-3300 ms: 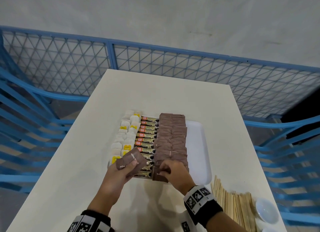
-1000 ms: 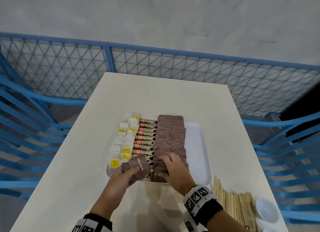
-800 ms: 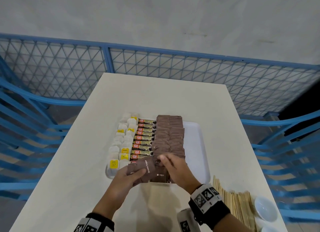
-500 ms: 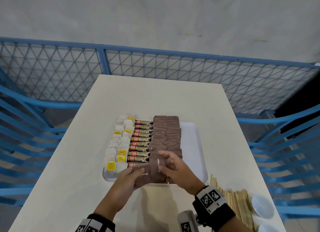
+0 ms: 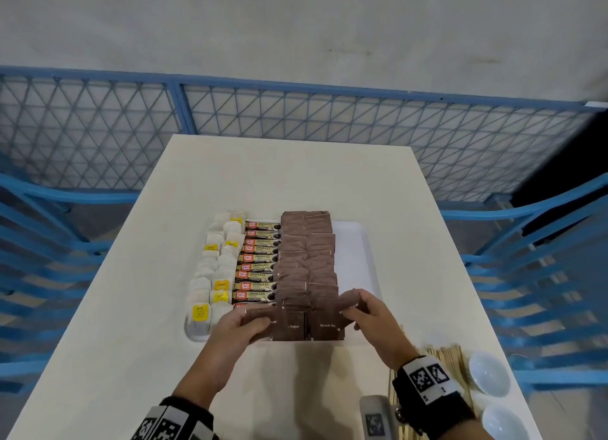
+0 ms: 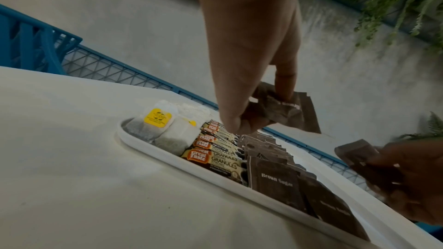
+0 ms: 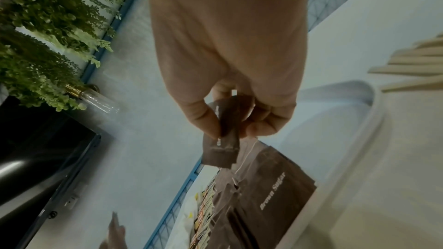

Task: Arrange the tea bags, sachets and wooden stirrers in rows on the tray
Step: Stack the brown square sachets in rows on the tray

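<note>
Blue mesh fencing is ringing the table (image 5: 296, 176) I am working at. My left hand (image 5: 241, 326) is pinching a few brown sugar sachets (image 6: 285, 108), and my right hand (image 5: 373, 318) is pinching one sachet (image 7: 221, 135) above the tray's (image 5: 362, 252) near edge. The two brown rows (image 5: 306, 262) are running away from me, too overlapped for counting. Wooden stirrers (image 5: 444, 357) are lying off the tray, nearer my right hand. Two small bowls (image 5: 488, 375) are sitting at the near right corner.

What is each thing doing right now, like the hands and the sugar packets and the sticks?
Left hand: holds brown sugar sachets.
Right hand: pinches one brown sugar sachet above the tray.
Tray: on the table, right strip bare.
Tea bags: in rows at the tray's left.
Coffee sachets: lined in one row.
Brown sugar rows: overlapping, two columns.
Wooden stirrers: piled on the table, off the tray.
White bowls: on the table, contents unseen.
</note>
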`<action>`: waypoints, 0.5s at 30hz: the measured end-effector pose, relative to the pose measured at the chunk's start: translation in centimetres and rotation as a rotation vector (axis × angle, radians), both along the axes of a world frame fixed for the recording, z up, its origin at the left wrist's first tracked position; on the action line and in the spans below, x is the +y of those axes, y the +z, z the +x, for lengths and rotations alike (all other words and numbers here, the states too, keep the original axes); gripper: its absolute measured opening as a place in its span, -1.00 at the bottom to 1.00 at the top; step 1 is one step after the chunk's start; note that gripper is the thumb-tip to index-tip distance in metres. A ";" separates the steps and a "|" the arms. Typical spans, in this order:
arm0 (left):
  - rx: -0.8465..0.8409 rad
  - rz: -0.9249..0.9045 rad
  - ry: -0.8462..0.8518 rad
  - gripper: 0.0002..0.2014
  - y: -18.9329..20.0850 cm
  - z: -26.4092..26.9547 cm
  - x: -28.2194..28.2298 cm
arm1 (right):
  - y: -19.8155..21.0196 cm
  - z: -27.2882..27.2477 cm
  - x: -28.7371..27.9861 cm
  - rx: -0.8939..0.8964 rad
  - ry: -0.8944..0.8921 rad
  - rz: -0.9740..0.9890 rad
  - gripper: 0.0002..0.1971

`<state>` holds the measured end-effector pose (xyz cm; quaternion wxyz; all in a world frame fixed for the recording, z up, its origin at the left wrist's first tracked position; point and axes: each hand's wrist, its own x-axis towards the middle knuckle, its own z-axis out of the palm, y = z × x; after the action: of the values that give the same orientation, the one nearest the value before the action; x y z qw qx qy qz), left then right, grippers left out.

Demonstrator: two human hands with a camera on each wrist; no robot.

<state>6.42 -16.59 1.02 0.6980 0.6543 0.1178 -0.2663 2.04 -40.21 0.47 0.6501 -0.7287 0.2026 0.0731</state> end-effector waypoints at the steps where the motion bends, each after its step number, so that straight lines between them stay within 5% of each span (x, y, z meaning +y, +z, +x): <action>1: -0.015 0.017 -0.019 -0.77 0.0 0.0 0.0 | -0.2 -0.1 -0.2 0.004 -0.017 -0.010 -0.83; 7: -0.009 0.026 -0.072 -0.63 0.3 0.2 -0.5 | -1.2 -0.4 -0.6 0.021 -0.002 0.016 -0.82; 15: -0.215 0.243 -0.148 -0.77 -0.5 0.7 -1.2 | -1.8 0.9 0.6 -0.003 0.282 -0.405 -0.80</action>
<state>7.10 -17.79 0.54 0.6010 0.7653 0.0253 -0.2290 2.93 -39.65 -1.29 0.4746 -0.8652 0.1085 0.1199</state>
